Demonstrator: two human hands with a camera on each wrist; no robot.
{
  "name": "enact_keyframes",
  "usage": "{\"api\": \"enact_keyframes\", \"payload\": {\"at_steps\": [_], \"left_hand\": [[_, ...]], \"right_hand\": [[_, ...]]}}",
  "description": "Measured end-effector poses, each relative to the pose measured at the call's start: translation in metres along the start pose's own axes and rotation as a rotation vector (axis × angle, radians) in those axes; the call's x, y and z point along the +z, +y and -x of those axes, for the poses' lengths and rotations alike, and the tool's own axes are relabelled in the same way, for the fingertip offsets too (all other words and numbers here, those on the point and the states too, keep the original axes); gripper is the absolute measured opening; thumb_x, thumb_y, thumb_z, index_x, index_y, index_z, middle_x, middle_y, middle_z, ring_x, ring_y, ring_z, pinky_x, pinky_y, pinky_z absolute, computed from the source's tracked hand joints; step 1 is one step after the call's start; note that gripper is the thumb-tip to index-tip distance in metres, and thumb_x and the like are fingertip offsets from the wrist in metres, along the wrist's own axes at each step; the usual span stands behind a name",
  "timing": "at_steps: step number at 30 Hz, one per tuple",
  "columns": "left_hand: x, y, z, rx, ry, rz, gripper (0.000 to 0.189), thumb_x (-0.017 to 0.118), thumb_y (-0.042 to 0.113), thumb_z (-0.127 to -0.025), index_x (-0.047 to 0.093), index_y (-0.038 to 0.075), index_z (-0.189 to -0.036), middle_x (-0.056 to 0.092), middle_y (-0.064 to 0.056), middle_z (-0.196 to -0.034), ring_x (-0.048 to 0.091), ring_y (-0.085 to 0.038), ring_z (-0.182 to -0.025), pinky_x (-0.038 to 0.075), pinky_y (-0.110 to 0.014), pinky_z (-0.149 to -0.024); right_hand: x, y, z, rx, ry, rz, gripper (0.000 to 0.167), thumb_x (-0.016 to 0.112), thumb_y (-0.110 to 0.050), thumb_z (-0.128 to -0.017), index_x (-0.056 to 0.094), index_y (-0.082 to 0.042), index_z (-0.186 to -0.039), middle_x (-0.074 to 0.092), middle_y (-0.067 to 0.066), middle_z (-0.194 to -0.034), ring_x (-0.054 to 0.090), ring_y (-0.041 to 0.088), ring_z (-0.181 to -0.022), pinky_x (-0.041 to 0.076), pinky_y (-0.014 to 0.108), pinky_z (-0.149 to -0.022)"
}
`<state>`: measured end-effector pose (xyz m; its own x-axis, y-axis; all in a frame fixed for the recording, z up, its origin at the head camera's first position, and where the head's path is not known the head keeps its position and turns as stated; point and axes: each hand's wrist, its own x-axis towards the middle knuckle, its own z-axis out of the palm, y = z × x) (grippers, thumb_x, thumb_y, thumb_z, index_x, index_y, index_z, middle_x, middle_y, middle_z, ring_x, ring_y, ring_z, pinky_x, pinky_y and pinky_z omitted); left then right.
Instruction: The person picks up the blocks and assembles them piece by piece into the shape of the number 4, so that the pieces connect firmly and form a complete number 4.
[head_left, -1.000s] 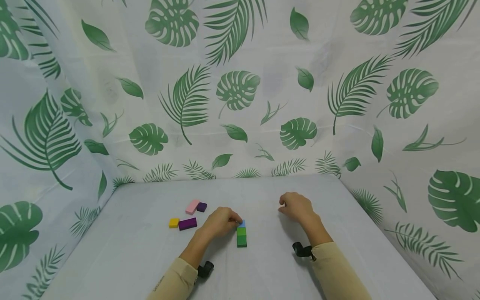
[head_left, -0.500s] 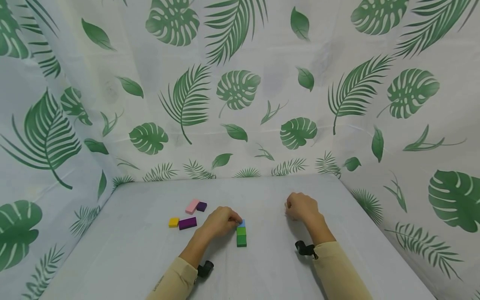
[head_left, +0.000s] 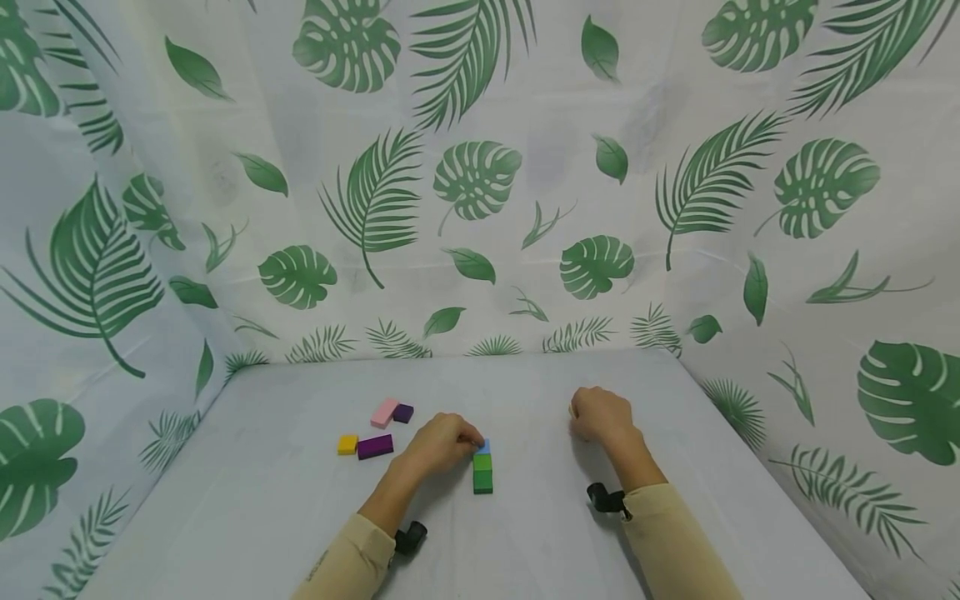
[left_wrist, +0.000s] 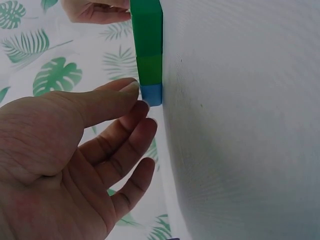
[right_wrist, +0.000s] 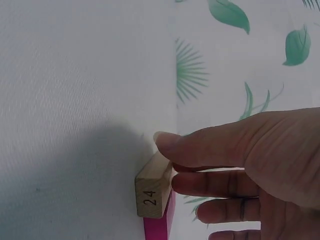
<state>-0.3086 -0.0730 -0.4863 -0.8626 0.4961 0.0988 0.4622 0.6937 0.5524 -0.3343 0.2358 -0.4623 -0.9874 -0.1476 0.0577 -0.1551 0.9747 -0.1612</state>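
Observation:
My left hand (head_left: 441, 442) pinches the end of a light blue block (left_wrist: 152, 94) between thumb and fingertips. That block continues a straight row with a lighter green block (head_left: 483, 462) and a darker green block (head_left: 483, 482) on the table. Farther right, my right hand (head_left: 602, 414) grips a bare wooden block (right_wrist: 150, 195) marked 24, thumb on one side and fingers on the other. A magenta block (right_wrist: 158, 228) shows right beside the wooden one in the right wrist view; from the head view my hand hides it.
Left of my left hand lie a yellow block (head_left: 348, 445), a long purple block (head_left: 375, 447), a pink block (head_left: 385, 412) and a small dark purple block (head_left: 403, 413). Leaf-patterned cloth (head_left: 525, 292) surrounds the white table (head_left: 300, 525).
My right hand has moved slightly to the right, away from the row, then a touch back left. My left hand and the blocks on the left stay where they were.

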Motion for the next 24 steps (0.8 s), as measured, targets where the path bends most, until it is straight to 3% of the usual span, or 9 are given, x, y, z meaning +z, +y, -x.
{"api": "enact_keyframes", "payload": {"at_steps": [8, 11, 17, 24], "left_hand": [[0.001, 0.0, 0.001, -0.002, 0.005, -0.003, 0.017, 0.072, 0.007, -0.095, 0.084, 0.014, -0.104, 0.08, 0.002, -0.105, 0.071, -0.02, -0.11, 0.057, -0.042, -0.095], [0.001, -0.001, 0.001, -0.003, 0.005, 0.0, 0.016, 0.072, 0.007, -0.095, 0.084, 0.014, -0.104, 0.08, 0.001, -0.105, 0.071, -0.02, -0.109, 0.057, -0.042, -0.095], [0.0, 0.001, 0.002, -0.007, 0.003, 0.004, 0.017, 0.071, 0.007, -0.096, 0.084, 0.013, -0.104, 0.08, 0.001, -0.104, 0.071, -0.02, -0.109, 0.057, -0.042, -0.096], [-0.001, 0.002, 0.002, -0.015, 0.002, 0.014, 0.017, 0.071, 0.006, -0.096, 0.084, 0.013, -0.105, 0.08, 0.001, -0.105, 0.071, -0.021, -0.11, 0.057, -0.043, -0.097]], "right_hand": [[0.001, -0.004, 0.001, 0.046, 0.007, 0.072, 0.035, 0.062, -0.022, -0.103, 0.066, -0.006, -0.072, 0.059, 0.006, -0.063, 0.049, 0.021, -0.058, 0.044, 0.038, -0.051], [0.002, -0.004, 0.0, 0.044, 0.001, 0.056, 0.031, 0.064, -0.02, -0.101, 0.067, -0.006, -0.074, 0.06, 0.005, -0.065, 0.049, 0.021, -0.059, 0.043, 0.037, -0.052], [0.003, -0.009, 0.0, 0.02, -0.007, 0.003, 0.007, 0.073, -0.01, -0.088, 0.075, -0.009, -0.082, 0.066, 0.003, -0.074, 0.051, 0.02, -0.063, 0.043, 0.036, -0.057], [-0.002, -0.014, 0.004, 0.002, -0.039, -0.014, 0.004, 0.074, -0.01, -0.091, 0.077, -0.01, -0.087, 0.07, 0.004, -0.083, 0.054, 0.021, -0.065, 0.044, 0.036, -0.057]]}}
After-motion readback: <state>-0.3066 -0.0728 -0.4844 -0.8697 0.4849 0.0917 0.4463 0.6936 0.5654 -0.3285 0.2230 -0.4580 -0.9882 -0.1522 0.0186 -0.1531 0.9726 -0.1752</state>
